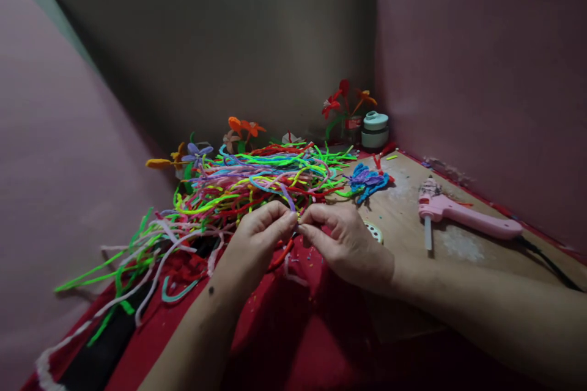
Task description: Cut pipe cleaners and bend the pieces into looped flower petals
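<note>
My left hand is closed in a pinch, with a short purple pipe cleaner standing up from between its thumb and forefinger. Fingertip to fingertip with it, my right hand pinches at the same spot. Something small and dark shows between the two hands, too small to make out. Just behind them lies a large heap of many-coloured pipe cleaners. To the right of the heap is a bundle of blue and purple pipe cleaner pieces.
A pink glue gun lies on a wooden board at right, its cord trailing off. Pipe cleaner flowers stand behind the heap. A pale lidded jar is at the back. Red cloth covers the surface nearest me.
</note>
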